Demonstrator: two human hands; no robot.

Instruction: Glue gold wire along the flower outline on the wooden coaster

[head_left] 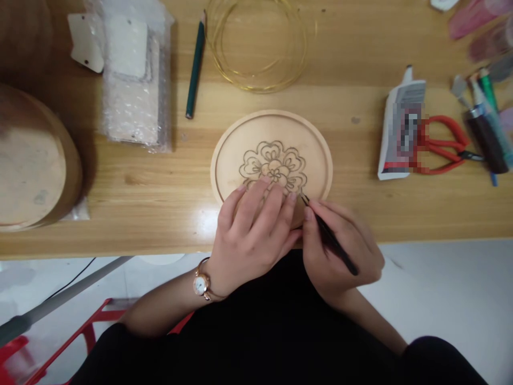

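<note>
A round wooden plate (316,144) with a raised rim lies near the table's front edge. Drawn on it in dark lines is a flower (274,160), its near part covered by my fingers. My left hand (256,230) rests on the near side of the plate, fingers stretched out over the drawing; its thumb is partly hidden at the near rim. Black tweezers (331,235) are held like a pen in my right hand (344,246). Their tips meet the plate at the drawing's lower right edge, beside my left fingertips.
Coiled gold wire (256,88) and a green pencil (195,69) lie beyond the plate. Bubble-wrapped white pieces (134,85) and a round wooden container (56,160) are left. To the right are a glue bottle (395,123), red-handled pliers (444,144) and a dark pen holder (487,139).
</note>
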